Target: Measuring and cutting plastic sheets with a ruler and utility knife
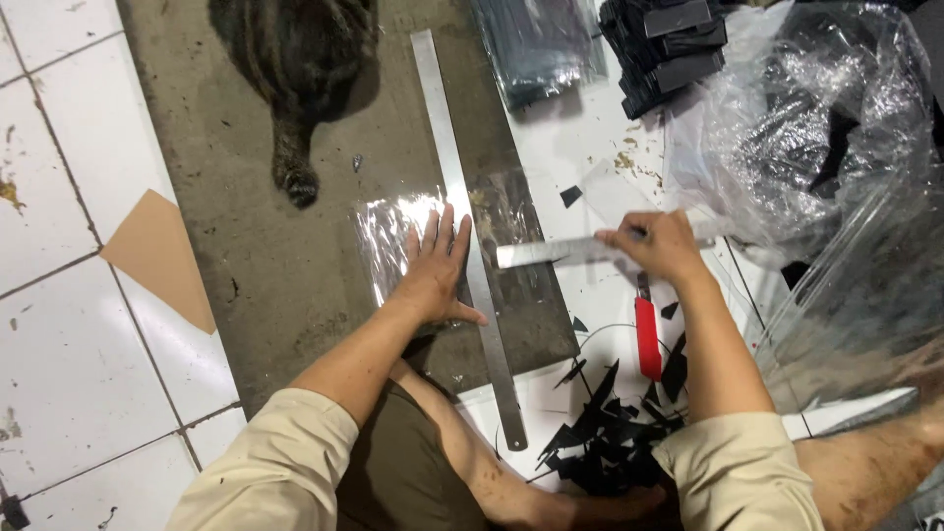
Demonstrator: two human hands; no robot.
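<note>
Grey mat (275,256) spread over white floor tiles (59,324), striped cat (295,69) lying at the far edge. Big crumpled clear bag (836,128) off to the right. Long steel ruler (462,216) laid across the mat, over a clear plastic sheet (393,246). Left hand (438,270) flat, fingers spread, pressing on the sheet just beside the long ruler, gripping nothing. Right hand (654,244) closed around a short steel ruler (551,253), held crosswise, tip near the long one. Red knife (647,339) below, black scraps (600,433) nearby. Risks, likely: slippery sheet sliding under the palm, long ruler knocked askew by the short one, cat stepping in.
</note>
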